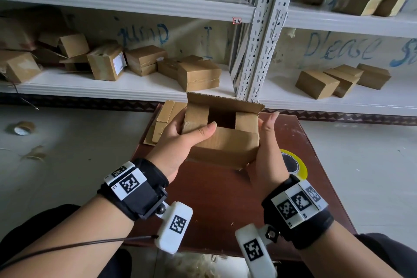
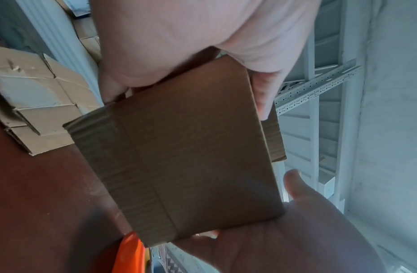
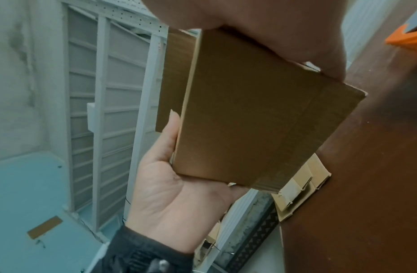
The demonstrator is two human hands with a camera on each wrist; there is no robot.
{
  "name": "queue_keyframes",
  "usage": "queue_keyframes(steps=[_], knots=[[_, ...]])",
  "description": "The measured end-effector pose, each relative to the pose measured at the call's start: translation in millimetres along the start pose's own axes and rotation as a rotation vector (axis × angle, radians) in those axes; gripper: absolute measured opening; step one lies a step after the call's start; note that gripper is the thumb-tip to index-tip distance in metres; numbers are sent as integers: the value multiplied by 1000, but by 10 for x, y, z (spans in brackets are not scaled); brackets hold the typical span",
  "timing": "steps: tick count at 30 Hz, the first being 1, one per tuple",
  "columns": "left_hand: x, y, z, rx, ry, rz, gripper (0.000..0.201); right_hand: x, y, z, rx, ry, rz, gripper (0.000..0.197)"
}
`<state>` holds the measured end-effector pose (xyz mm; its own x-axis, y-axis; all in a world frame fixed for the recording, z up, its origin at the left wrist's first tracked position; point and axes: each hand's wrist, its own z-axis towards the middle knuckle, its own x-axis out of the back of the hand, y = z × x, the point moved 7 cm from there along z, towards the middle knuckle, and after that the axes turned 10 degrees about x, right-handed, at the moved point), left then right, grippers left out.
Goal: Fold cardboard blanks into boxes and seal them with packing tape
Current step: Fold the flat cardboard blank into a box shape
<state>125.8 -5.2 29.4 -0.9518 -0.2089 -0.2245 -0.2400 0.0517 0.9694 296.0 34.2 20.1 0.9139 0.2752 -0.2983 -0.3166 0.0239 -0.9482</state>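
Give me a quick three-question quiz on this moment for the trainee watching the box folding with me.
1. True or false: the box rests flat on the brown table.
2. Which flap stands up? A) the far one, B) the near one, C) none.
3. Fill in: the yellow tape roll lies on the table just behind the ____ hand.

Key
1. False: the left hand and the right hand hold it up by its two ends, clear of the table.
2. A: the far flap stands up, the two side flaps are folded in, and the top is not yet closed.
3. Right.
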Motion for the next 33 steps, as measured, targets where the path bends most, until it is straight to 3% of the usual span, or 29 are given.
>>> queue_keyframes(steps=[3,6,11,14,15,18,19,20,23,24,27,31,33], knots=[[-6,42,-15,-21,-3,39,52,4,-13,-23,-25,12,74,100],[-41,59,-41,-25,8,119,70,57,-59,-38,-22,51,114,87],[-84,95,-82,-23,13,170,63,60,-77,-32,-55,8,105,62],[-74,82,-90,3,20,211,93,108,6,-21,-68,74,104,74],[-54,60,-65,12,23,195,101,127,27,-12,-61,93,104,69],[13,32,-45,73,62,105,129,87,50,24,-33,53,174,21],[35,33,-40,87,75,79,132,63,37,25,-29,49,193,24],[51,26,-29,109,82,62,122,62,38,39,-20,33,180,29],[55,40,-33,134,98,43,53,24,-9,57,48,6,47,32],[77,31,-22,130,121,39,39,43,-11,68,72,20,-13,34],[164,-33,29,125,166,4,41,31,-28,54,125,33,-125,32],[191,-22,44,113,166,-12,59,-15,-74,7,186,16,-142,27],[171,-25,52,108,148,8,56,-10,-83,4,200,25,-131,27]])
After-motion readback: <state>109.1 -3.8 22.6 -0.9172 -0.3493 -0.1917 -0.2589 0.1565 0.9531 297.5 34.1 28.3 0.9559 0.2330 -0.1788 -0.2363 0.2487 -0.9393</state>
